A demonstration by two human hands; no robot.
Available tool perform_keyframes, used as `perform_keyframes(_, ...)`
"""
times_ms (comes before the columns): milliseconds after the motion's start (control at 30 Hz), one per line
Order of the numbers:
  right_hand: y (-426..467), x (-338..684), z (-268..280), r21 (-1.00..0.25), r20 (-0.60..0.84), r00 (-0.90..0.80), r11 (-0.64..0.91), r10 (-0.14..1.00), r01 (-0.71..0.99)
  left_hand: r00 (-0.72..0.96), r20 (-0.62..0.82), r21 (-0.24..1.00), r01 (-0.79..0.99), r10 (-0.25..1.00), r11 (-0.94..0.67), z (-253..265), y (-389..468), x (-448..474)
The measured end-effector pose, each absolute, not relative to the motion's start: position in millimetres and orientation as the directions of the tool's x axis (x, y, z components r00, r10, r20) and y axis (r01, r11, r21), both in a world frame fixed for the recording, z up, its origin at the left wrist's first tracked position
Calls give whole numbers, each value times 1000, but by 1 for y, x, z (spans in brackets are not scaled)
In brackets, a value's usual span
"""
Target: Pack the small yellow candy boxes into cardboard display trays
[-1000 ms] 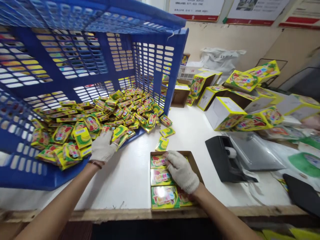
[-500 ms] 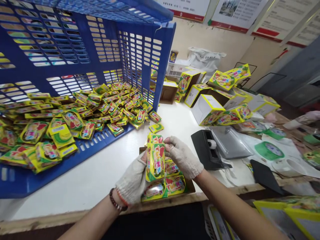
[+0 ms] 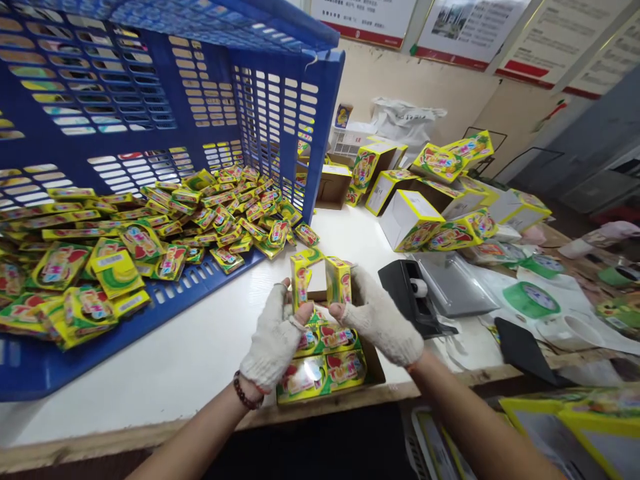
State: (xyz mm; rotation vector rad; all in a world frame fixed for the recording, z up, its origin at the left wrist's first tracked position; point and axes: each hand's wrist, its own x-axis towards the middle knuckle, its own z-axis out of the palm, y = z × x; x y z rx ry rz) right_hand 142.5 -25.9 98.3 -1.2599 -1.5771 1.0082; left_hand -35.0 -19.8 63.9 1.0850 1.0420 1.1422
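Note:
Over an open carton (image 3: 371,363) at the table's front edge, both my hands, in white fingerless-style knit gloves, grip small printed boxes. My left hand (image 3: 274,339) is closed on a small yellow candy box (image 3: 301,283), held upright on the left. Opposite it, my right hand (image 3: 383,319) pinches another small candy box (image 3: 340,279), also upright, with a gap between the two. Below my thumbs, several flat candy boxes (image 3: 346,369) lie in rows in the carton, fruit prints facing up. My fingers hide part of the carton's far end.
A blue slatted crate (image 3: 327,133) lies on its side at left, spilling many candy boxes (image 3: 143,240). Empty printed cartons (image 3: 413,217) stand behind. To the right are a black tape dispenser (image 3: 413,297), a grey plastic-wrapped stack (image 3: 457,283) and a green tape roll (image 3: 531,299).
The candy box that lay tilted face-up in my left hand is no longer in that pose. Now one upright box is in each hand, and my hands have moved apart.

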Motion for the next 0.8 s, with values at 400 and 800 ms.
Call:
perform_keyframes(400,-49,175,82,-975,-81,-317,-8,945,224,232,-197,949,-200,953,245,59,-30,-40)
perform_keyframes(800,-61,130,87,-983,-162,-208,-176,965,-53,364,-74,964,-212,929,160,78,-35,-33)
